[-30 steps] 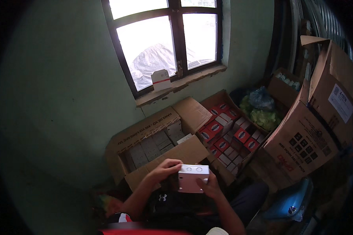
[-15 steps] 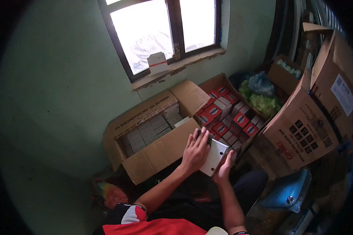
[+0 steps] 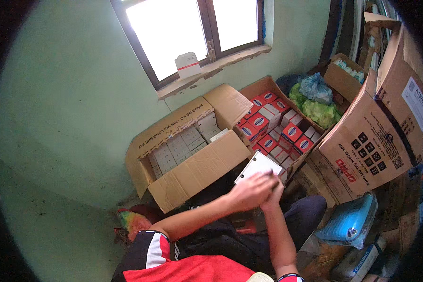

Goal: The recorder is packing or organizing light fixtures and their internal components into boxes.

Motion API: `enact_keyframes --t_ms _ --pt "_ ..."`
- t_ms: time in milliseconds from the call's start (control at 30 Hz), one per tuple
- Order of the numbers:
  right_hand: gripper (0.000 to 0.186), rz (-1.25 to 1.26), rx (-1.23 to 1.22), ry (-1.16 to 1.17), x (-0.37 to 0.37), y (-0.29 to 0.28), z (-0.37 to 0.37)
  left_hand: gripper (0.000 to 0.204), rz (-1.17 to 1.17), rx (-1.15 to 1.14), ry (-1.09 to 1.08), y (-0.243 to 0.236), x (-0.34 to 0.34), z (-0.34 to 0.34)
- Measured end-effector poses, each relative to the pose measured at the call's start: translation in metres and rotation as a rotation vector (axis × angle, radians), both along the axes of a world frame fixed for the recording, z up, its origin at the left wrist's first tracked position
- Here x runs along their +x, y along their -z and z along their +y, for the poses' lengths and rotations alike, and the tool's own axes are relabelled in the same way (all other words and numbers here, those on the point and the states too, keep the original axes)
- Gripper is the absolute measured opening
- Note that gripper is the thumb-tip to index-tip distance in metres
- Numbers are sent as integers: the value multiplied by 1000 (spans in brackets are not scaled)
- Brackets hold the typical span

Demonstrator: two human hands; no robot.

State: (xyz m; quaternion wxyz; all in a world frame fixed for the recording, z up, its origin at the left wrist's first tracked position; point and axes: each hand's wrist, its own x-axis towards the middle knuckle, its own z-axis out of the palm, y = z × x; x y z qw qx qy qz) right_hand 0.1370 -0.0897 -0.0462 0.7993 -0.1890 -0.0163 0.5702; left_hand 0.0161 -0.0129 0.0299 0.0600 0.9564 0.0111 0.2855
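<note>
White box [image 3: 257,165] lies at right hand's [image 3: 275,193] 11 o'clock, apparently gripped there; long axis unclear, fingers covering part. Left hand [image 3: 250,191], blurred, crosses box's 6 o'clock; grip cannot be told. Open carton [image 3: 199,171] at box's 9 o'clock.

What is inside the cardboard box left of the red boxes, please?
The cardboard box holds pale, block-like items packed in rows. Their upper faces show; whatever lies beneath them is covered and cannot be seen.
</note>
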Motion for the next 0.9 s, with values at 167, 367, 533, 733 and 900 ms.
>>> enact_keyframes --t_ms 167,367,533,733,900 --pt "58 -30 -242 141 -9 -28 3 52 46 -161 -264 -7 6 36" --pt "52 -45 -175 83 -1 -9 8 55 146 -198 -193 5 11 35" --pt "57 -23 -219 146 -2 -22 14 56 101 -88 -158 -16 7 39" --pt "52 -33 -268 115 -4 -34 11 47 150 -127 -165 -21 31 47" --pt "57 -5 -176 172 0 -23 6 56 145 -58 -43 11 14 5"
